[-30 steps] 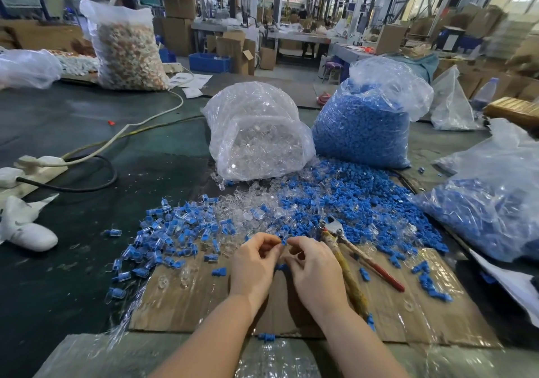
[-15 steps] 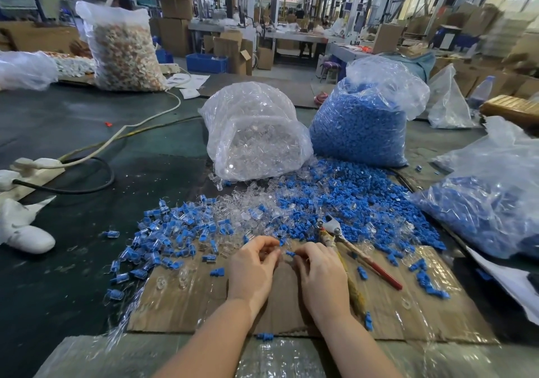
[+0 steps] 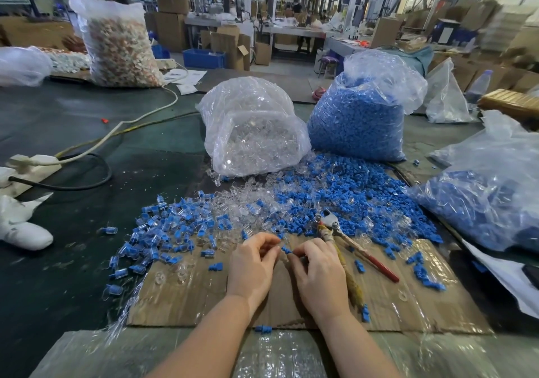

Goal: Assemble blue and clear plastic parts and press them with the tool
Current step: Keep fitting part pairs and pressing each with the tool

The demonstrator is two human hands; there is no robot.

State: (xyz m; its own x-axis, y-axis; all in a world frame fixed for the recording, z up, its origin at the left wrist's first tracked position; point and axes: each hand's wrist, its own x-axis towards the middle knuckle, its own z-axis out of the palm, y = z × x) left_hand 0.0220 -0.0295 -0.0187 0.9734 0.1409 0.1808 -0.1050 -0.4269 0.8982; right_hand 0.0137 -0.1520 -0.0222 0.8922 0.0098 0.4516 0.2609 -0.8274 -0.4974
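A factory hall with cartons and benches stretches behind a dark green table (image 3: pixel 73 261) whose near part carries a taped cardboard sheet (image 3: pixel 180 299). At far left a white power strip (image 3: pixel 32 163) lies with its cables; behind it stands a bag of pale mixed pieces (image 3: pixel 119 48). Assembled blue-and-clear pieces (image 3: pixel 163 231) are scattered left of the cardboard. The bag of clear parts (image 3: pixel 250 132) sits mid-table, touching the bag of blue parts (image 3: pixel 358 115) to its right, with loose clear and blue parts (image 3: pixel 350 191) spilled in front. The left hand (image 3: pixel 252 264) has its fingers curled, pinching something small (too small to make out) at the tips. Between the two hands a blue part (image 3: pixel 286 250) shows, its long axis running roughly left to right. The right hand (image 3: pixel 319 272) pinches at it with curled fingertips. Just right of that hand the pliers (image 3: pixel 350 243) lie on the cardboard, head away from the person, red handle (image 3: pixel 379 266) angled toward the near right. No writing is legible anywhere.
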